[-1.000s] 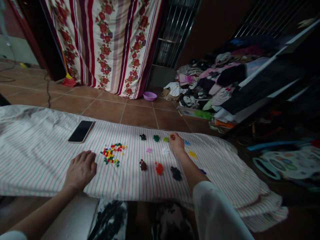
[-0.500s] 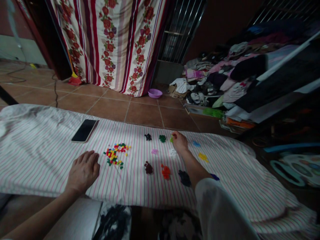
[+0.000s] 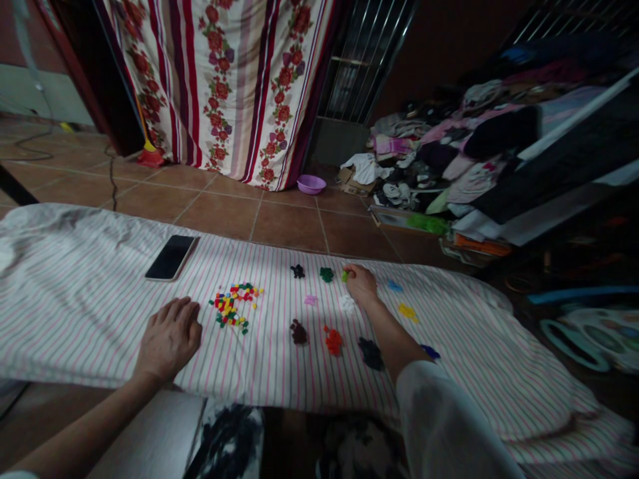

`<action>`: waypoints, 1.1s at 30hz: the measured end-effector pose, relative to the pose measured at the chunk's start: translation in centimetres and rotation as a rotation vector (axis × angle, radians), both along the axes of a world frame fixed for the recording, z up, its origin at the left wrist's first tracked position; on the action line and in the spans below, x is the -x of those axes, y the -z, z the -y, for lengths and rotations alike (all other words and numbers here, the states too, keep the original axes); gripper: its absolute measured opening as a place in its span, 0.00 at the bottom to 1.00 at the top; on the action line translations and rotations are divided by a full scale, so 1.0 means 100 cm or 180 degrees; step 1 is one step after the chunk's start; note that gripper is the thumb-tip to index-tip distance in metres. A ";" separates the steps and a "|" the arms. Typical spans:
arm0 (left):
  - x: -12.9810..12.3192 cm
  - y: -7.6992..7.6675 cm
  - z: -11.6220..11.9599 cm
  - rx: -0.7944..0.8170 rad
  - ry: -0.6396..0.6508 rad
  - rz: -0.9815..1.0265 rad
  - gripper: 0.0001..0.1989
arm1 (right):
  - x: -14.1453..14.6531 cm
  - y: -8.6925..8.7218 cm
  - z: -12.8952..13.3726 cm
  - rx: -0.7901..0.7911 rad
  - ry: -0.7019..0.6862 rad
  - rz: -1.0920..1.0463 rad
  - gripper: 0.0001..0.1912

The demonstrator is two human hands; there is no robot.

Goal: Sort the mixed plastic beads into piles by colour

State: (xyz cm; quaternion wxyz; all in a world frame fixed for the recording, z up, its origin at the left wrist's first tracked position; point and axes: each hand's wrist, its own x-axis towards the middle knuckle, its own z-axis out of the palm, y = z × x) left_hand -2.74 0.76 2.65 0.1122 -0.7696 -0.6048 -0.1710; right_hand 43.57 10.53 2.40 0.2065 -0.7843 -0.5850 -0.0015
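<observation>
My left hand (image 3: 170, 336) rests palm down on the striped cloth (image 3: 94, 319), its fingers stretched out and holding nothing. To its right lies a loose group of small mixed-colour pieces (image 3: 230, 309), red, yellow, green and white. My right hand (image 3: 361, 285) reaches to the far side, fingertips bent together at the light green pieces (image 3: 345, 275); whether one is pinched is hidden. Around it sit single-colour piles: dark green (image 3: 326, 274), black (image 3: 298, 271), pink (image 3: 311, 301), white (image 3: 346, 304), brown (image 3: 298, 332), orange (image 3: 332, 340), dark grey (image 3: 371, 354), yellow (image 3: 408, 313) and light blue (image 3: 395, 285).
A phone (image 3: 171, 258) lies at the cloth's far left edge. Dark blue pieces (image 3: 430, 351) show partly behind my right forearm. Beyond the table are a tiled floor, a purple basin (image 3: 311, 184), a floral curtain (image 3: 239, 93) and heaped clothes (image 3: 449, 146).
The view has shifted slightly. My right hand stays at the light green pieces, its fingertips barely moved. My left hand keeps its place on the cloth.
</observation>
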 end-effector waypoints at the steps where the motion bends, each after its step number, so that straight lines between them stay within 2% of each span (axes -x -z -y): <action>1: 0.000 0.000 0.000 0.0006 0.0000 -0.0006 0.18 | 0.000 0.000 0.000 0.0039 0.0008 -0.0059 0.18; 4: -0.001 -0.001 0.000 0.0036 -0.0025 -0.0020 0.17 | -0.001 -0.002 0.002 0.0183 -0.0072 -0.0199 0.19; 10: -0.001 -0.001 -0.001 0.0067 -0.0053 -0.0025 0.17 | -0.006 -0.002 0.005 0.0192 -0.0548 -0.0045 0.17; 20: 0.001 0.003 -0.001 -0.0062 0.0042 -0.0044 0.18 | -0.009 0.008 0.003 -0.0137 -0.0793 -0.0033 0.15; 26: 0.000 0.000 0.000 0.0006 0.0000 -0.0025 0.18 | -0.024 0.009 0.002 -0.0653 -0.0242 -0.0903 0.18; 33: -0.001 -0.003 0.001 0.0151 -0.0069 0.0002 0.19 | -0.038 0.011 0.010 -0.1525 0.0239 -0.2664 0.16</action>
